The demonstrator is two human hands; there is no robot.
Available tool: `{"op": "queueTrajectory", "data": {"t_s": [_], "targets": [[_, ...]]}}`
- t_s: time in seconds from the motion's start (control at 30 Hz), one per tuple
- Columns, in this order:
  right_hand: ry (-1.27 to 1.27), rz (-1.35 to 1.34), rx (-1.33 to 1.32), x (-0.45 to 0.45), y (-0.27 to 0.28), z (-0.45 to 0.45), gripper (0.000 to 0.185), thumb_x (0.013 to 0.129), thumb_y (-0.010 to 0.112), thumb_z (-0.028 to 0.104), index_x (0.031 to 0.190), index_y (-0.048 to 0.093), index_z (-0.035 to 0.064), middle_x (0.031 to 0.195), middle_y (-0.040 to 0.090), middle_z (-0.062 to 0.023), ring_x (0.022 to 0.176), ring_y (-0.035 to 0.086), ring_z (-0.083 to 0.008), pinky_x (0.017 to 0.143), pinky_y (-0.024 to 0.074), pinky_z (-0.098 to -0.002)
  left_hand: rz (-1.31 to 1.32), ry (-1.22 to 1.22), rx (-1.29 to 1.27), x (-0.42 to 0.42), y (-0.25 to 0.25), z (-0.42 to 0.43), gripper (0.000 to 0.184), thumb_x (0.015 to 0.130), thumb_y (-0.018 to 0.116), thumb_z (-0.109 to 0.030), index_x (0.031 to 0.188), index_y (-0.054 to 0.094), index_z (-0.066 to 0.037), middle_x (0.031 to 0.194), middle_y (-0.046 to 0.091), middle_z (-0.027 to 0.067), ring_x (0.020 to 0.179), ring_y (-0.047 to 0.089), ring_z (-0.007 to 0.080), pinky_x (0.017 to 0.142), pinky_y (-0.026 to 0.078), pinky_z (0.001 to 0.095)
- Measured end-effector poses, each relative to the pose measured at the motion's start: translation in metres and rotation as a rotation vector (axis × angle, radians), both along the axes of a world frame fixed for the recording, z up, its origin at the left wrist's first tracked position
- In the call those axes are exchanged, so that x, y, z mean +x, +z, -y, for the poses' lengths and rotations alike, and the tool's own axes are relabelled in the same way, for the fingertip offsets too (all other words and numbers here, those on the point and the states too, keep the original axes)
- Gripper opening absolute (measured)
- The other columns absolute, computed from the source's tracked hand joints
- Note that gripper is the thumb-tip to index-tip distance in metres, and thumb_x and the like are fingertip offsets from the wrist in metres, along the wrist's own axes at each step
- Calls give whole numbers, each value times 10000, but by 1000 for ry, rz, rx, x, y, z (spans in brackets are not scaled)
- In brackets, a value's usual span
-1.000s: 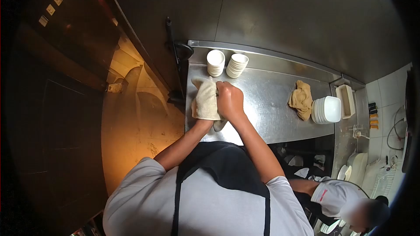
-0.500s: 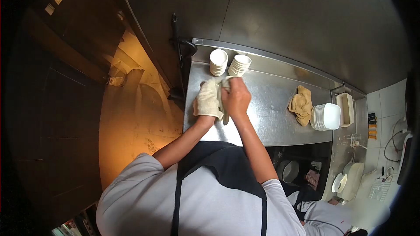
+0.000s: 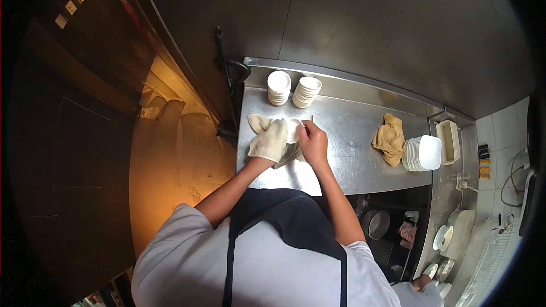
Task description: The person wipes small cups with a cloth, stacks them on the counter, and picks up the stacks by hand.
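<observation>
A pale cloth (image 3: 268, 143) drapes over my left hand (image 3: 272, 150) and hides most of its fingers. That hand grips through the fabric at the left side of a small white bowl (image 3: 293, 131). My right hand (image 3: 314, 141) pinches the bowl's right rim between thumb and fingers. Part of the cloth hangs below the bowl, over the steel counter (image 3: 352, 153). Just beyond my hands stand two stacks of small white bowls, a left stack (image 3: 278, 88) and a right stack (image 3: 307, 92).
A crumpled tan cloth (image 3: 389, 139) lies to the right, beside a stack of square white dishes (image 3: 422, 153). Behind them is a long cream tray (image 3: 449, 142). A metal pot (image 3: 376, 224) sits below the counter. Another person's hand (image 3: 422, 282) shows at lower right.
The cloth has opened out to the left, and the white bowl between my hands now shows plainly. Both hands sit slightly lower in view. The other person has moved mostly out of view.
</observation>
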State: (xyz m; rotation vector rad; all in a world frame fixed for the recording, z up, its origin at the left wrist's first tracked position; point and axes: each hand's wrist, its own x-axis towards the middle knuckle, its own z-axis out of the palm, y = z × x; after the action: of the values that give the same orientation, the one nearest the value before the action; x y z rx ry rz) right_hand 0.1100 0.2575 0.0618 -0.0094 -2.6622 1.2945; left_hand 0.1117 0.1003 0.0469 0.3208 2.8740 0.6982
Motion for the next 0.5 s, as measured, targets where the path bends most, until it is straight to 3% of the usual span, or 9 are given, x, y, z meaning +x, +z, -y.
{"op": "queueTrajectory", "data": {"t_s": [0.03,0.1,0.17,0.23,0.27,0.33,0.4,0.47,0.5], "targets": [[-38,18,-17,-2,-4,-4,243,954,680,202,1035,745,-18,760,715,-198,678,711,-326,666,547,-417,84,-5,59,6,13,8,372,940,584,-208,1246,560,3,1165,606,228,1072,633,425,944,510,497],[-110,48,-48,-9,-15,-13,247,952,682,200,1039,743,-23,772,720,-200,678,712,-332,662,547,-421,192,-77,420,26,7,42,385,947,592,-224,1274,562,-24,1221,630,250,1088,644,434,958,491,540],[-116,83,-158,-23,-29,-17,260,957,694,200,1057,736,-36,750,723,-164,638,706,-248,632,546,-381,-7,-17,303,60,-71,90,296,968,589,-224,1202,641,-51,1192,663,265,1088,649,430,932,499,522],[-113,178,-255,-31,-12,-7,270,963,701,206,1074,733,-38,737,721,-136,620,695,-192,616,543,-352,341,-213,6,64,-49,131,266,970,590,-211,1141,712,-49,1180,685,256,1075,649,441,910,521,470],[-77,125,-298,-42,-14,-2,275,971,706,209,1090,731,-38,731,717,-98,617,676,-136,589,531,-316,296,-98,46,65,-34,134,267,980,585,-223,1126,721,-46,1142,696,243,1054,660,437,895,523,480],[-66,129,-406,-70,-16,13,293,975,701,202,1123,715,-50,754,731,-98,628,688,-140,578,530,-304,196,136,125,58,-10,138,279,999,575,-247,1094,738,-41,1066,716,218,1011,681,428,864,528,500],[-60,147,-493,-94,-12,30,309,972,703,204,1143,705,-54,781,746,-111,638,699,-146,578,538,-304,10,277,340,37,-5,130,349,1014,581,-310,1153,726,-25,1042,729,204,985,707,381,859,539,461],[-32,196,-621,-109,-5,41,334,968,709,213,1169,694,-52,806,757,-125,648,709,-154,577,545,-306,-59,379,581,7,-17,119,434,1022,589,-381,1205,708,-6,1065,737,189,991,721,333,862,546,426],[-44,169,-558,-109,-7,39,350,970,706,223,1188,685,-50,810,760,-125,643,709,-157,576,549,-304,-29,413,716,-13,-37,114,482,1023,594,-420,1227,697,5,1099,738,182,1010,722,309,867,548,411]]}}
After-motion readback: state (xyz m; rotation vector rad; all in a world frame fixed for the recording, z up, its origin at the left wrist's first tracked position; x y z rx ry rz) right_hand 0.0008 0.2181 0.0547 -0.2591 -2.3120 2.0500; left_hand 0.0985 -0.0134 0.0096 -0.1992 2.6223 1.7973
